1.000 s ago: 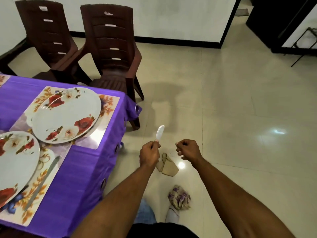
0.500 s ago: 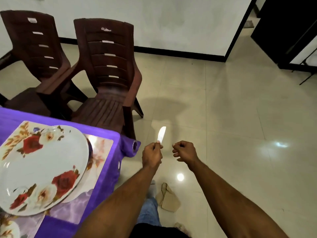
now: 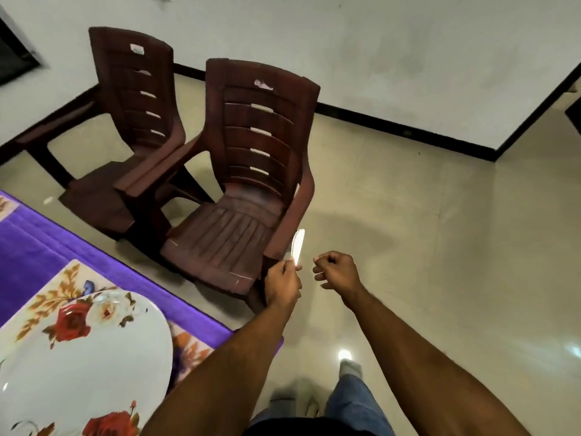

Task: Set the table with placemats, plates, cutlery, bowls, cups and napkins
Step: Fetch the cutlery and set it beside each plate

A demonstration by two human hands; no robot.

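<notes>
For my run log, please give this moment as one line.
left hand: holds knife upright | right hand: fist, holds nothing | plate: on placemat

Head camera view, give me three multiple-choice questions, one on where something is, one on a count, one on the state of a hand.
1. Where is the white floral plate?
A. on the floral placemat on the purple tablecloth
B. on a chair seat
C. on the floor

2. How many dark brown plastic chairs stand by the wall?
A. one
B. two
C. four

3. What is the left hand doing?
A. hanging open
B. pressing the plate
C. gripping a silver butter knife, blade upward

Answers: 1 A, the plate rests on the placemat at the table corner. 2 B, two stand side by side. 3 C, its fingers curl round the handle; the right hand is curled on nothing.
</notes>
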